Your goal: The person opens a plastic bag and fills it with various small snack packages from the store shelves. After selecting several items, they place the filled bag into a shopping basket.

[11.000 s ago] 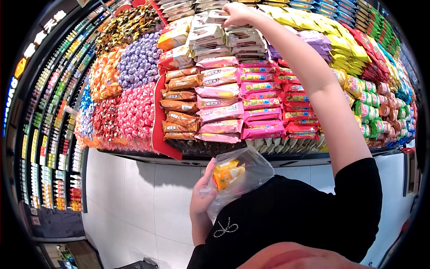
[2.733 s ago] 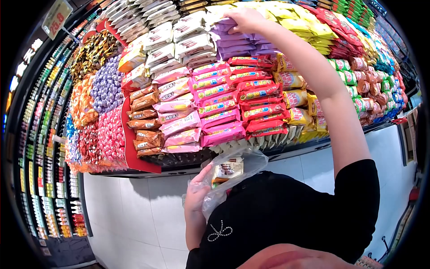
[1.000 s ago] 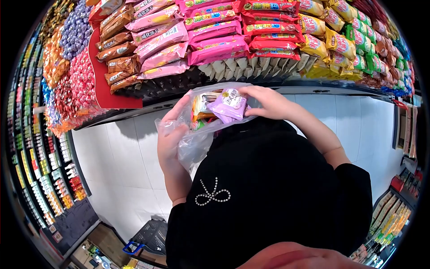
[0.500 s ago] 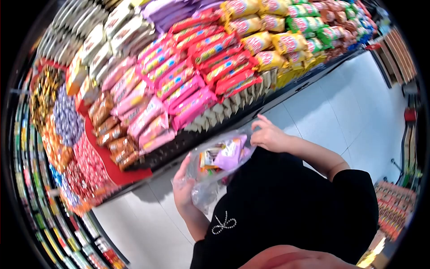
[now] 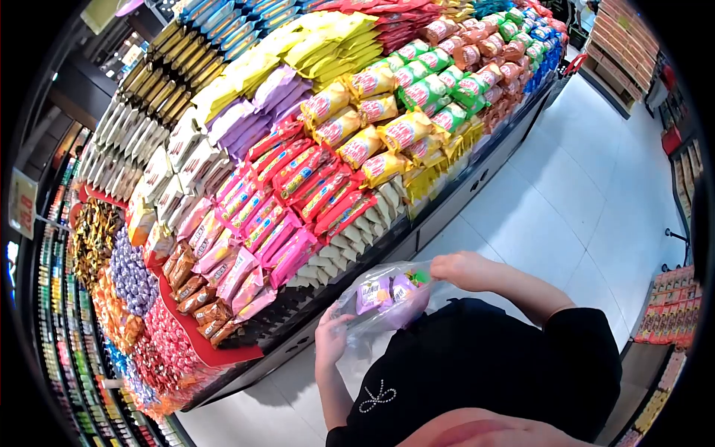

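A: In the head view, what has moved since half a second ago?
B: Our view has swung round, so the sweet-laden surface [image 5: 447,208] slants more steeply, and our right hand [image 5: 463,270] has curled in from looser fingers.
A: How do we do this step well?
B: It looks like spreading the bag [image 5: 366,324]. We'd best pull its rim gently sideways, keep both ends level, and support the thin film from below so the purple packs [image 5: 375,296] stay inside.
A: And our hands?
B: The right is nearly closed, seemingly pinching the rim's right end, though its fingertips are hard to make out. Our left hand [image 5: 331,335] is half closed round the bag's left side, gripping film.
A: Where's the bag?
B: Between our hands, in front of us, apart from the surface.
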The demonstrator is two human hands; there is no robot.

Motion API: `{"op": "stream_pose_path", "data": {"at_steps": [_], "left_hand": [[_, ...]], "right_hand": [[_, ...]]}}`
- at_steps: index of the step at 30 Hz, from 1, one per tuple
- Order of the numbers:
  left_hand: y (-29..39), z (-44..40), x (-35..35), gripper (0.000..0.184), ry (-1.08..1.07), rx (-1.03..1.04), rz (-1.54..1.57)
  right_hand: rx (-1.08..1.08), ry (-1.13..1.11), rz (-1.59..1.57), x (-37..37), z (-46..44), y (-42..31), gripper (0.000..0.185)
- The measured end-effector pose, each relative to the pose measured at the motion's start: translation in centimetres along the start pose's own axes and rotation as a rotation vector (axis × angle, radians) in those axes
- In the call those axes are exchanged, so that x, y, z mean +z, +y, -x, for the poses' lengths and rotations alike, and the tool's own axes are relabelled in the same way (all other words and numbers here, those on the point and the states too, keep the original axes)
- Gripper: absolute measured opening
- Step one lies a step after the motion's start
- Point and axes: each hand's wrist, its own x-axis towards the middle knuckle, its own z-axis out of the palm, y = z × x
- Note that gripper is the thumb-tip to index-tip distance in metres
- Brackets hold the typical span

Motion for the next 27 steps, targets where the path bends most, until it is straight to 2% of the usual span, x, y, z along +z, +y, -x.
{"op": "stream_pose_path", "data": {"at_steps": [2,4,7,8,14,17,19,27], "left_hand": [[1.0,-0.5,2.0,0.035,0.005,-0.019,-0.355],[2.3,-0.9,3.7,0.030,-0.004,-0.019,-0.420],[3.9,-1.5,6.8,0.029,-0.121,-0.072,-0.588],[4.1,-1.5,8.0,0.029,-0.115,-0.076,-0.585],[6.5,-1.2,15.1,0.030,-0.231,-0.105,-0.502],[7.3,-0.6,18.7,0.031,-0.113,-0.111,-0.539],[8.3,-0.4,20.2,0.034,0.006,-0.031,-0.475],[12.0,-0.2,23.4,0.047,0.161,0.101,-0.297]], "right_hand": [[-0.001,-0.005,0.016,0.0,1.9,0.9,0.016],[-0.051,0.172,-0.046,0.0,4.1,1.5,0.016],[-0.039,0.269,-0.081,-0.8,7.2,2.6,0.012],[-0.043,0.331,-0.076,-1.1,8.3,3.2,0.011],[-0.004,0.325,-0.100,-2.5,15.3,6.4,0.008],[-0.005,0.327,-0.084,-3.0,18.1,7.9,0.008],[0.024,0.323,-0.095,-3.8,19.8,8.7,0.008],[0.058,0.376,-0.161,-7.2,23.7,11.4,0.006]]}}
